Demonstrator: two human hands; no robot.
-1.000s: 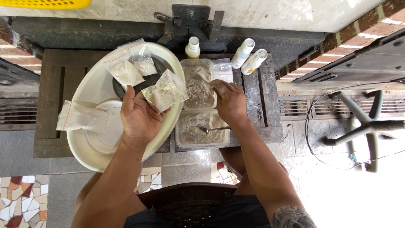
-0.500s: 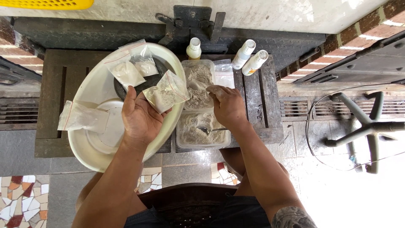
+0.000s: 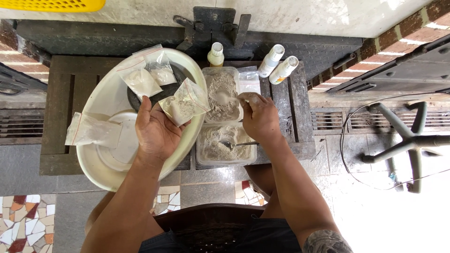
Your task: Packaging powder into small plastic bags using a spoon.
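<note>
Plastic bag (image 3: 183, 104) pinched in raised left hand (image 3: 157, 131), right hand (image 3: 259, 118) gripping spoon (image 3: 224, 98) over powder tub (image 3: 221, 93)

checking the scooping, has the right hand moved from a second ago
Yes. The right hand has shifted up, away from the near tub and toward the far tub, holding a spoon over its powder.

Yellow crate (image 3: 51, 4) cut by top edge; right hand (image 3: 258, 117) hides spoon handle.
</note>
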